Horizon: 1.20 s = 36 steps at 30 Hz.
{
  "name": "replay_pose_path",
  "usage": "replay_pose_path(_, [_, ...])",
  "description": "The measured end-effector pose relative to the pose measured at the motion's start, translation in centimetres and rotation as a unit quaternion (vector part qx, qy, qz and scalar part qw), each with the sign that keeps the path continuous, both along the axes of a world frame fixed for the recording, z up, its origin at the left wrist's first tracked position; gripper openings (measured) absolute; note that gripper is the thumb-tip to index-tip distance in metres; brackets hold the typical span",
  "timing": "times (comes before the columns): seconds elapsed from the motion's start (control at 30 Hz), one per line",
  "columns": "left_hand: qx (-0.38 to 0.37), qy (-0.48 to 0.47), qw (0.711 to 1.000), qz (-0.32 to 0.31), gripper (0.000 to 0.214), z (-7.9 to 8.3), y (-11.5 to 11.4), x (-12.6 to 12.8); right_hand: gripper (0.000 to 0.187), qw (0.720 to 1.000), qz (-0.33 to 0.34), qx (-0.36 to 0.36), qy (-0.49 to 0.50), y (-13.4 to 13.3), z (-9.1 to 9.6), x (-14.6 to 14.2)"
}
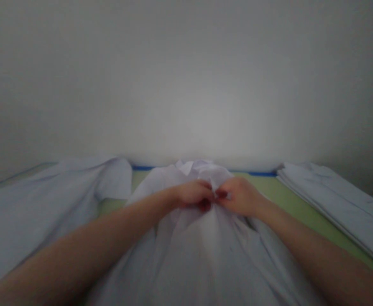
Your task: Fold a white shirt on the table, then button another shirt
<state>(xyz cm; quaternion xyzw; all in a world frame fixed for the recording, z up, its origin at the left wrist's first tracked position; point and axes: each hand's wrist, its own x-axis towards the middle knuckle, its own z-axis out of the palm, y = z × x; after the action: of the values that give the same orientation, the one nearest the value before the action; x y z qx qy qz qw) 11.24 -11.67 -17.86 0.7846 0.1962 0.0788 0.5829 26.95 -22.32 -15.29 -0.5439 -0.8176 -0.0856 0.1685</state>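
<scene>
A white shirt [192,259] lies spread in front of me, its collar [186,167] at the far end. My left hand [196,194] is closed on the cloth at the shirt's front, just below the collar. Close beside it, my right hand [238,194] pinches the same front edge, fingertips almost meeting the left ones. The cloth is drawn up into folds under both hands. Any button between the fingers is too blurred to make out.
Another white garment [46,212] with a short sleeve lies at the left. Folded white cloth [339,195] lies at the right. Beneath is a green surface [269,187] with a blue edge [263,173], up against a plain grey wall [186,76].
</scene>
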Motion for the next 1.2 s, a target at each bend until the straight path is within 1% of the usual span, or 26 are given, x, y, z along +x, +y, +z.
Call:
replay_pose_path(0.07, [0.025, 0.011, 1.000, -0.001, 0.017, 0.1, 0.0, -0.1, 0.015, 1.000, -0.014, 0.012, -0.004, 0.0, -0.2, -0.2])
replay_pose_path(0.2, [0.132, 0.035, 0.991, 0.015, 0.028, 0.2, 0.1, -0.3, 0.018, 0.999, -0.034, 0.015, 0.012, 0.1, -0.5, -0.2])
replay_pose_path(0.37, [0.210, 0.035, 0.977, 0.022, 0.027, 0.6, 0.1, -0.2, 0.019, 0.997, -0.060, 0.003, 0.049, 0.1, -0.1, 0.3])
replay_pose_path(0.53, [0.291, 0.059, 0.954, 0.024, 0.026, 1.2, -0.6, -0.3, 0.016, 0.995, -0.040, -0.045, 0.083, -0.2, 0.3, 0.2])
replay_pose_path(0.67, [0.342, 0.066, 0.937, 0.027, 0.023, 1.7, -1.3, -0.5, 0.012, 0.989, -0.067, -0.058, 0.118, 0.1, 0.2, 0.1])
replay_pose_path(0.77, [0.377, 0.051, 0.924, 0.031, 0.020, 2.1, -1.7, -0.4, 0.009, 0.975, -0.077, -0.121, 0.171, 0.6, 0.1, 0.5])
replay_pose_path(0.83, [0.385, 0.033, 0.921, 0.041, 0.021, 2.2, -1.8, -0.4, 0.008, 0.962, -0.073, -0.160, 0.209, 1.0, 0.1, 0.9])
replay_pose_path(0.87, [0.384, 0.024, 0.922, 0.049, 0.022, 2.2, -1.8, -0.3, 0.008, 0.959, -0.071, -0.165, 0.220, 1.1, 0.2, 1.1])
replay_pose_path(0.93, [0.368, 0.013, 0.927, 0.073, 0.024, 2.1, -1.6, -0.2, 0.012, 0.965, -0.077, -0.130, 0.213, 1.1, 0.3, 1.2])
replay_pose_path(1.0, [0.343, 0.007, 0.934, 0.103, 0.029, 2.1, -1.3, -0.1, 0.023, 0.979, -0.090, -0.069, 0.169, 0.7, 0.6, 0.8])
replay_pose_path(1.07, [0.320, -0.002, 0.939, 0.129, 0.033, 2.2, -0.8, -0.1, 0.033, 0.988, -0.099, -0.034, 0.113, -0.1, 0.9, 0.0])
replay_pose_path(1.13, [0.317, -0.018, 0.937, 0.146, 0.036, 2.4, -0.2, -0.1, 0.035, 0.992, -0.099, -0.037, 0.067, -1.0, 1.1, -1.1])
replay_pose_path(1.2, [0.337, -0.027, 0.926, 0.170, 0.036, 2.7, 0.5, -0.3, 0.028, 0.993, -0.102, -0.050, 0.031, -1.8, 1.1, -2.0])
